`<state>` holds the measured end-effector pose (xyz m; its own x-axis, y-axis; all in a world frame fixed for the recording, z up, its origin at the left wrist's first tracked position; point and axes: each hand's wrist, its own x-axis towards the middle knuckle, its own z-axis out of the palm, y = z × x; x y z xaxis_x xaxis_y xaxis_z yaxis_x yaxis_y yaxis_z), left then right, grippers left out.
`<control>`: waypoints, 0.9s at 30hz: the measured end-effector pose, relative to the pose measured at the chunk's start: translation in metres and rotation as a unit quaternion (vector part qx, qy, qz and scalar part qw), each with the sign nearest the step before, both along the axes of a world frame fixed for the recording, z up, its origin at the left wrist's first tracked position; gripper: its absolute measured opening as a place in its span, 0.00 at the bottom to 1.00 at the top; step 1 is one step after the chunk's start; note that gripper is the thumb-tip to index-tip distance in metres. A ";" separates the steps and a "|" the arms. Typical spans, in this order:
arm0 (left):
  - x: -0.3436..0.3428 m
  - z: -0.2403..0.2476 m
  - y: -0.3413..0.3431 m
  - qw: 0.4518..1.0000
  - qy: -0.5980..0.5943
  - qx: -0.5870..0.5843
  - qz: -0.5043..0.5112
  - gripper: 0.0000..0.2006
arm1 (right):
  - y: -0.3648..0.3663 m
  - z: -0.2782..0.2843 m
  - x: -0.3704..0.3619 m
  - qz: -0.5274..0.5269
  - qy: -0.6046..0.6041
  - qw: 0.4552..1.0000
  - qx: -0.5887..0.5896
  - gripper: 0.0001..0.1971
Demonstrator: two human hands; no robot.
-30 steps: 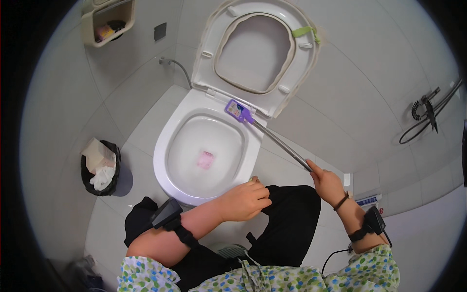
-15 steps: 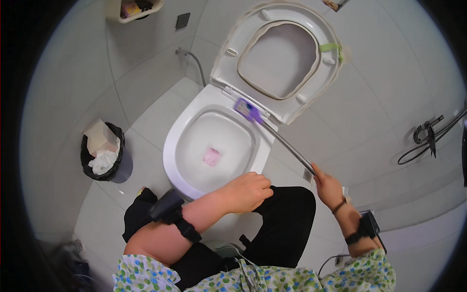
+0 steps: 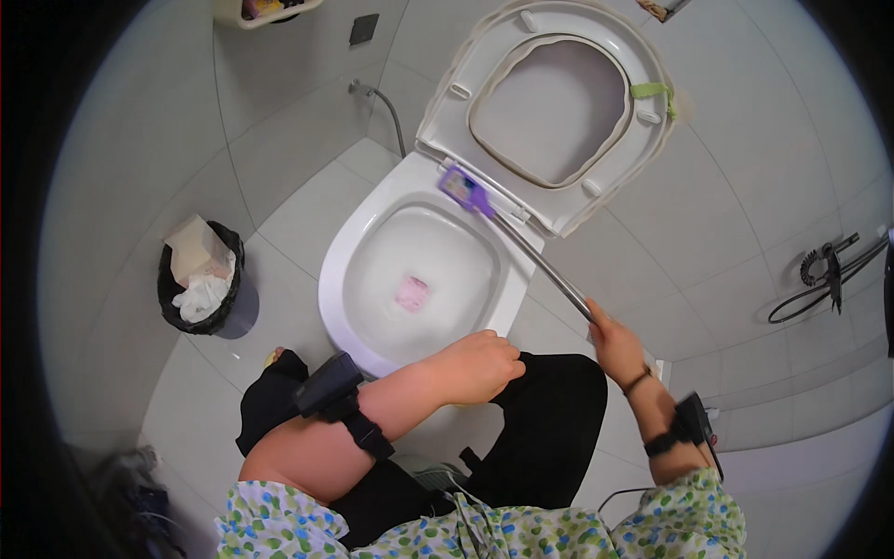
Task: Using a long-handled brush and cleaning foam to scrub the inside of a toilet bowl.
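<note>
A toilet brush with a flat purple head (image 3: 464,188) and a thin metal handle (image 3: 545,264) slants over the toilet. My right hand (image 3: 615,347) is closed around the handle's near end. The head lies at the back rim of the white toilet bowl (image 3: 333,279), close to the seat hinges. Pink liquid (image 3: 413,293) shows at the bottom of the bowl. My left hand (image 3: 480,368) rests curled on my black-trousered knee, just in front of the bowl, with nothing visible in it. Behind, the raised toilet seat (image 3: 447,116) has a pale fabric edging and a green tab.
On the left a bin (image 3: 240,312) lined with a black bag holds a box and crumpled tissue. A water hose (image 3: 396,121) runs from the wall behind the toilet. A coiled black hose (image 3: 824,279) hangs at the right wall. Tiled walls stand close on both sides.
The brush head has slid a little to the left along the back rim, and my right hand has followed the same way. My left hand stays on the knee. The whole view has shifted slightly.
</note>
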<state>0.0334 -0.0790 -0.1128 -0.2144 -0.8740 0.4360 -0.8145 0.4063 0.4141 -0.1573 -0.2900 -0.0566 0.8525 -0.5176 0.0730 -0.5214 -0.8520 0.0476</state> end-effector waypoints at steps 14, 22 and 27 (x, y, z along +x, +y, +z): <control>0.011 0.001 -0.006 0.997 -0.044 0.040 0.040 0.04 | 0.007 -0.004 0.068 0.023 0.014 1.000 0.007 0.23; 0.011 0.004 -0.003 0.996 -0.036 0.054 0.056 0.05 | 0.016 0.031 -0.071 -0.070 0.063 0.993 -0.067 0.24; 0.011 -0.002 -0.005 0.995 -0.049 0.066 0.054 0.05 | 0.026 0.023 -0.027 -0.008 0.012 0.996 -0.090 0.23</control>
<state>0.0447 -0.0839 -0.1152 -0.1516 -0.9426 0.2976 -0.8901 0.2611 0.3735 -0.1841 -0.2640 -0.0339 0.8466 -0.5120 0.1454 -0.5321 -0.8200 0.2108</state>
